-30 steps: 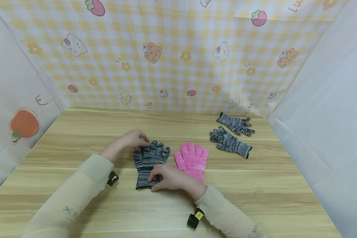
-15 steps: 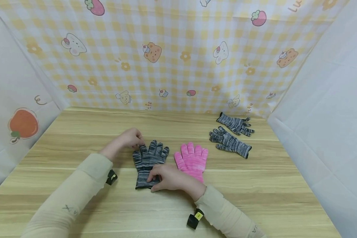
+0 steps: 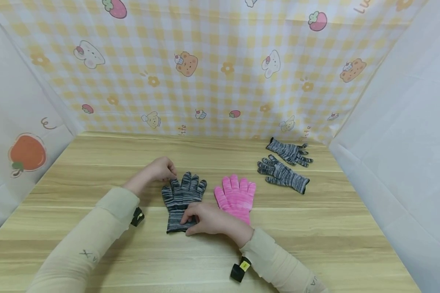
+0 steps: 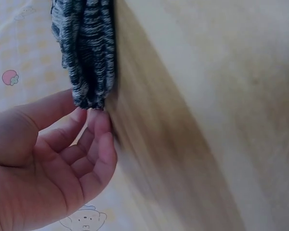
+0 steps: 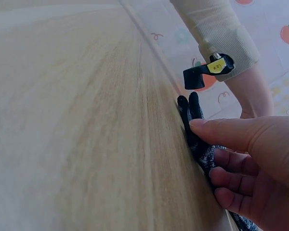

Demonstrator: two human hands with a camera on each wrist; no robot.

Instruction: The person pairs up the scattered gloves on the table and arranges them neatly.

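A black-and-grey knit glove [image 3: 181,199] lies flat on the table in the head view, fingers pointing away and cuff toward me. Whether a second glove lies under it, I cannot tell. My left hand [image 3: 162,169] pinches a fingertip of this glove; the left wrist view has the knitted end [image 4: 89,86] at its thumb and fingertips. At the cuff, my right hand [image 3: 209,217] holds the glove with bent fingers and thumb, covering part of it. Just right of it lies a pink glove [image 3: 238,195], its cuff partly hidden behind my right hand.
Two more black-and-grey gloves lie at the back right, one [image 3: 287,151] behind the other [image 3: 284,174]. The wooden table [image 3: 95,162] ends at a checkered curtain [image 3: 212,89]. White cloth walls stand at both sides.
My left hand has shifted slightly left, from between the glove's fingers to one fingertip. That glove finger now leans a little left. The right hand stays at the cuff.
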